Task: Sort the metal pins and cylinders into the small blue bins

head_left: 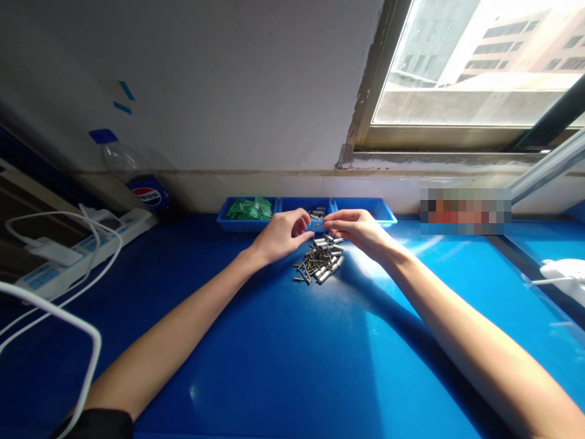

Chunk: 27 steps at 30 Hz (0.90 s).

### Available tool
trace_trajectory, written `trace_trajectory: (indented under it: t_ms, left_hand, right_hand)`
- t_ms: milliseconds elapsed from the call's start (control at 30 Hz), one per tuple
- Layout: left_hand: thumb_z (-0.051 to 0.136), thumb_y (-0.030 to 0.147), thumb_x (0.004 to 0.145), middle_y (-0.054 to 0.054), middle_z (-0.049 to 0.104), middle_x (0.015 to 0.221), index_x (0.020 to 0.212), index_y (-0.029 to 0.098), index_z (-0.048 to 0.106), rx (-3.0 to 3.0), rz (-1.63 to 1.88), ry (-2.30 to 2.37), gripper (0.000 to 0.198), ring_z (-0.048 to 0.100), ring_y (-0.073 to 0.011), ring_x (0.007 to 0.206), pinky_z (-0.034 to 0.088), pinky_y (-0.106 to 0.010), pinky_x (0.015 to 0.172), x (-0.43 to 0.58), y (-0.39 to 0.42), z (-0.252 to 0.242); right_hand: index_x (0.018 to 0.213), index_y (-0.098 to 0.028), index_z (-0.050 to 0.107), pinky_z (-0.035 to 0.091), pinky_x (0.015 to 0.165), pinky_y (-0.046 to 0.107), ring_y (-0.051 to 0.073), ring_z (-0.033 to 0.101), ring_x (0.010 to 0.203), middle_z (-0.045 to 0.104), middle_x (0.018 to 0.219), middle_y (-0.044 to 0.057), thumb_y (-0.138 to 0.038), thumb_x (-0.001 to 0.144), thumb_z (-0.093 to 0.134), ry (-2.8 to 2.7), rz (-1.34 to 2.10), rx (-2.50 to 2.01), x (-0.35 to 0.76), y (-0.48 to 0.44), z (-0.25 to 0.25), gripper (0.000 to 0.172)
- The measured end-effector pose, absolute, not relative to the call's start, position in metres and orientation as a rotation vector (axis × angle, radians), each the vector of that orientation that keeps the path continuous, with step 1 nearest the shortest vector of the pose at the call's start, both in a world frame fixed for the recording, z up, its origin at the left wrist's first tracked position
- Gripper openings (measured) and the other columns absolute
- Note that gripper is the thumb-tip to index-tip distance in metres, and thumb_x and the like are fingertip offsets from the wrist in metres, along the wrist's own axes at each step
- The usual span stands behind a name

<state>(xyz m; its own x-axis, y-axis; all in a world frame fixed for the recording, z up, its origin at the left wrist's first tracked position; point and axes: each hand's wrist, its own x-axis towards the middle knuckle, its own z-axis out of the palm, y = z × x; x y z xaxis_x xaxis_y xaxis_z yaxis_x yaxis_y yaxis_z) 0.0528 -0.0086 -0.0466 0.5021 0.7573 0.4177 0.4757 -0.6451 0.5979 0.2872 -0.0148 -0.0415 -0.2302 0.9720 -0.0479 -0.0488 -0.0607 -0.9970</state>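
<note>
A heap of small metal pins and silver sleeves (320,260) lies on the blue table (292,353). Just above it my left hand (281,233) is curled, thumb and fingers pinched on a small part that I cannot name. My right hand (356,228) faces it, fingertips pinched together on a thin pin that points toward the left hand. The two hands almost touch over the far edge of the heap.
Three blue trays (386,214) stand along the wall: the left one holds green pieces (250,208), the middle one silver parts. A Pepsi bottle (137,177), a power strip (68,262) with white cables (59,317) lie left. A white object (564,271) sits far right.
</note>
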Motion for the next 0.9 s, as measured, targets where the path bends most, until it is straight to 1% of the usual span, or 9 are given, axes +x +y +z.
trace_trajectory:
  t_ms: [67, 167, 267, 333, 433, 533, 633, 767, 900]
  left_hand:
    - [0.064, 0.023, 0.097, -0.006, 0.076, 0.096, 0.104, 0.017, 0.072, 2.43, 0.774, 1.02, 0.012, 0.073, -0.02, 0.087, 0.059, -0.033, 0.083, 0.051, -0.007, -0.05]
    - [0.052, 0.016, 0.101, -0.01, 0.074, 0.119, 0.123, 0.017, 0.073, 2.558, 0.556, 0.957, 0.03, 0.072, -0.0225, 0.107, 0.055, -0.034, 0.098, 0.051, -0.007, -0.055]
    - [0.05, 0.014, 0.101, -0.011, 0.072, 0.12, 0.135, 0.019, 0.07, 2.615, 0.42, 1.016, 0.039, 0.071, -0.022, 0.103, 0.055, -0.032, 0.093, 0.051, -0.009, -0.06]
    - [0.049, 0.017, 0.102, -0.01, 0.071, 0.116, 0.135, 0.021, 0.07, 2.642, 0.364, 1.061, 0.039, 0.072, -0.0214, 0.097, 0.055, -0.03, 0.088, 0.051, -0.01, -0.06]
    - [0.049, 0.021, 0.104, -0.01, 0.071, 0.114, 0.129, 0.021, 0.072, 2.679, 0.336, 1.114, 0.035, 0.072, -0.0209, 0.092, 0.054, -0.029, 0.081, 0.049, -0.011, -0.059]
    - [0.053, 0.022, 0.102, -0.009, 0.07, 0.111, 0.12, 0.022, 0.072, 2.742, 0.3, 1.193, 0.026, 0.071, -0.0197, 0.082, 0.052, -0.028, 0.071, 0.048, -0.011, -0.055]
    - [0.054, 0.022, 0.101, -0.008, 0.069, 0.107, 0.109, 0.022, 0.07, 2.815, 0.213, 1.251, 0.018, 0.069, -0.0192, 0.076, 0.047, -0.028, 0.065, 0.047, -0.013, -0.051]
    - [0.055, 0.022, 0.101, -0.009, 0.068, 0.11, 0.102, 0.02, 0.067, 2.847, 0.136, 1.263, 0.013, 0.068, -0.0192, 0.076, 0.044, -0.028, 0.063, 0.047, -0.016, -0.044]
    - [0.056, 0.022, 0.101, -0.007, 0.071, 0.101, 0.1, 0.02, 0.064, 2.753, 0.157, 1.232, 0.008, 0.069, -0.0215, 0.081, 0.042, -0.028, 0.062, 0.049, -0.018, -0.037]
  right_hand:
    - [0.086, -0.018, 0.082, 0.053, 0.063, 0.025, 0.012, 0.063, 0.065, 0.075, 0.076, 0.003, -0.027, 0.067, 0.088, -1.266, 1.286, -1.122, 0.29, -0.013, -0.037, 0.022]
    - [0.089, -0.018, 0.079, 0.049, 0.057, 0.025, 0.012, 0.061, 0.063, 0.074, 0.078, 0.002, -0.028, 0.068, 0.083, -1.161, 1.027, -1.214, 0.297, -0.011, -0.031, 0.023]
    - [0.107, -0.02, 0.073, 0.049, 0.056, 0.025, 0.013, 0.061, 0.063, 0.076, 0.088, 0.003, -0.027, 0.068, 0.079, -1.038, 0.905, -1.28, 0.302, -0.008, -0.031, 0.039]
    - [0.119, -0.024, 0.066, 0.052, 0.058, 0.027, 0.014, 0.063, 0.066, 0.076, 0.096, 0.004, -0.029, 0.07, 0.075, -1.005, 0.894, -1.303, 0.304, -0.006, -0.034, 0.05]
    - [0.126, -0.027, 0.057, 0.056, 0.063, 0.028, 0.016, 0.067, 0.071, 0.076, 0.105, 0.005, -0.031, 0.074, 0.069, -1.048, 0.901, -1.334, 0.303, -0.005, -0.037, 0.054]
    - [0.122, -0.027, 0.058, 0.055, 0.064, 0.027, 0.014, 0.066, 0.07, 0.077, 0.105, 0.004, -0.029, 0.074, 0.067, -1.056, 0.951, -1.327, 0.299, -0.008, -0.035, 0.049]
    - [0.108, -0.023, 0.065, 0.052, 0.061, 0.025, 0.012, 0.062, 0.064, 0.077, 0.097, 0.003, -0.023, 0.072, 0.069, -1.067, 1.073, -1.282, 0.293, -0.012, -0.03, 0.036]
    - [0.092, -0.019, 0.07, 0.05, 0.056, 0.025, 0.011, 0.059, 0.061, 0.075, 0.086, 0.005, -0.02, 0.074, 0.073, -1.217, 1.304, -1.224, 0.286, -0.016, -0.029, 0.019]
    - [0.09, -0.017, 0.071, 0.048, 0.053, 0.022, 0.01, 0.06, 0.06, 0.076, 0.084, 0.007, -0.021, 0.077, 0.075, -1.373, 1.405, -1.244, 0.282, -0.018, -0.031, 0.015]
